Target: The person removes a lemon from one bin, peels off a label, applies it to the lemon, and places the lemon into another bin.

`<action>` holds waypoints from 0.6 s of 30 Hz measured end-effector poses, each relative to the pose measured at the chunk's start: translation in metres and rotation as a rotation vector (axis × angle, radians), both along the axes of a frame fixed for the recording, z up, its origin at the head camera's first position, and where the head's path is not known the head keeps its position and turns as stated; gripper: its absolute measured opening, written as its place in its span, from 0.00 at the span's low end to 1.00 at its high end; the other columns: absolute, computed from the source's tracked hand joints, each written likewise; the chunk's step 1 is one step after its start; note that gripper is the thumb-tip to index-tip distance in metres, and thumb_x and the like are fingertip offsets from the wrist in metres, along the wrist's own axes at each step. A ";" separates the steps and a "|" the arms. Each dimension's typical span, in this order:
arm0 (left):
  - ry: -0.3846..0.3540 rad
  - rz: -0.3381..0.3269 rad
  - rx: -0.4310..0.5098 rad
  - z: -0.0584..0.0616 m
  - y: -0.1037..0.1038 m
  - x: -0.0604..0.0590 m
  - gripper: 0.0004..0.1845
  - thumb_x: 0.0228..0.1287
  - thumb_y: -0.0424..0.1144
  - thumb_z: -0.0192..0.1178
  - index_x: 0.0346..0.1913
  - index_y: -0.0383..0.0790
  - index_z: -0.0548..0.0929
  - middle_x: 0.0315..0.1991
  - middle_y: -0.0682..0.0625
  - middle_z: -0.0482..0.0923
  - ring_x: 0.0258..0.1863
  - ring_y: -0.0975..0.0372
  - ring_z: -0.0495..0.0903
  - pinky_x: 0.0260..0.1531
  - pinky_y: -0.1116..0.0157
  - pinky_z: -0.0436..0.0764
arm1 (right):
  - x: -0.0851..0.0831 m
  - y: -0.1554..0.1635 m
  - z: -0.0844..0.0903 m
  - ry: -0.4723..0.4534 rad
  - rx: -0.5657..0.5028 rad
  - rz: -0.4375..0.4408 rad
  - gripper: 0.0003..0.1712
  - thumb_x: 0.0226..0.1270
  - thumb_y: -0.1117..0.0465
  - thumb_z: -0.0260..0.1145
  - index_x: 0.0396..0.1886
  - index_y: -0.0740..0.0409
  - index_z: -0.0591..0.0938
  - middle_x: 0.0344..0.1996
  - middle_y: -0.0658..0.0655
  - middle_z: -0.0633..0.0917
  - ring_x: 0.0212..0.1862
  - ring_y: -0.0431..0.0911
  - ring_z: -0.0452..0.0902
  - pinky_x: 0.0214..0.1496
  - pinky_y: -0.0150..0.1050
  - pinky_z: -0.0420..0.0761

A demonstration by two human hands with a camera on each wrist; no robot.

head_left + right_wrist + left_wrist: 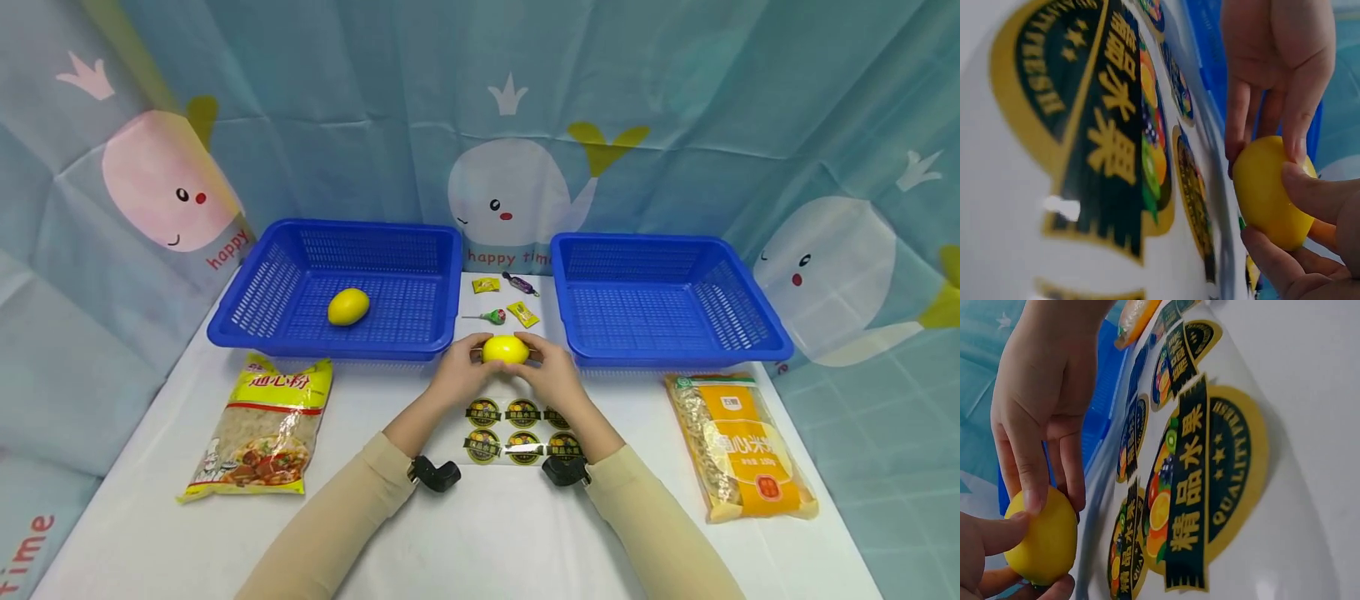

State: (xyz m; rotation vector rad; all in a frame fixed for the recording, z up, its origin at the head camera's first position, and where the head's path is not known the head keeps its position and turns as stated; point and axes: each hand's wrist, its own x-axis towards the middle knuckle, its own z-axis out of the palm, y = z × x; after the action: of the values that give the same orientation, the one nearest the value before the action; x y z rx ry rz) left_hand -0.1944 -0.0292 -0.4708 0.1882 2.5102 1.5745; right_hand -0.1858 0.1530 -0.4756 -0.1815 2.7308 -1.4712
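Note:
Between both hands is a yellow lemon [506, 350], held just behind a sheet of round fruit stickers [522, 430]. My left hand [462, 367] grips its left end with the thumb on the near side and fingers behind. The right hand [551, 371] grips the other end the same way, and the two thumbs meet on the lemon [1044, 537] in the left wrist view. In the right wrist view the fingers curl round the lemon [1269, 194]. A second lemon [348, 307] lies in the left blue basket [337, 343].
Another blue basket [675, 354] stands at the back right. Wrapped candies [522, 314] and a lollipop [495, 317] lie between the baskets. A pasta bag [258, 429] is at left, an orange-and-clear bag [742, 450] at right. A patterned curtain [360, 108] hangs behind.

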 end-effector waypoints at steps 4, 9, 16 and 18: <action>-0.003 -0.003 -0.053 -0.002 0.003 -0.004 0.32 0.67 0.39 0.67 0.71 0.35 0.71 0.65 0.38 0.76 0.61 0.50 0.79 0.62 0.56 0.78 | -0.005 -0.001 -0.004 -0.016 0.008 -0.007 0.36 0.61 0.56 0.76 0.69 0.54 0.76 0.64 0.62 0.80 0.60 0.57 0.82 0.61 0.48 0.81; 0.006 -0.007 -0.083 -0.006 0.006 -0.005 0.32 0.68 0.38 0.66 0.72 0.35 0.70 0.67 0.38 0.74 0.64 0.51 0.77 0.62 0.57 0.79 | -0.006 0.001 -0.008 -0.036 0.007 -0.015 0.37 0.60 0.56 0.77 0.68 0.54 0.76 0.62 0.62 0.82 0.60 0.56 0.81 0.64 0.49 0.79; 0.001 -0.001 -0.048 -0.009 0.006 -0.007 0.34 0.67 0.40 0.68 0.72 0.34 0.69 0.66 0.35 0.72 0.65 0.49 0.76 0.61 0.59 0.79 | -0.008 0.001 -0.008 -0.021 0.026 0.005 0.40 0.61 0.55 0.76 0.72 0.57 0.73 0.65 0.63 0.79 0.59 0.55 0.81 0.62 0.47 0.81; 0.001 0.000 -0.028 -0.010 0.006 -0.007 0.34 0.66 0.39 0.67 0.72 0.33 0.68 0.66 0.35 0.72 0.65 0.48 0.76 0.61 0.59 0.80 | -0.008 0.000 -0.008 -0.025 0.032 0.015 0.41 0.61 0.56 0.76 0.73 0.57 0.71 0.68 0.63 0.76 0.59 0.55 0.81 0.61 0.46 0.82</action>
State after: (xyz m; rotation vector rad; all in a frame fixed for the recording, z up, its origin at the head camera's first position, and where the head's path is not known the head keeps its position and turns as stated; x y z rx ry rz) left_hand -0.2012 -0.0235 -0.4805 0.1846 2.5314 1.5383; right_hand -0.1937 0.1533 -0.4838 -0.1818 2.7257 -1.4149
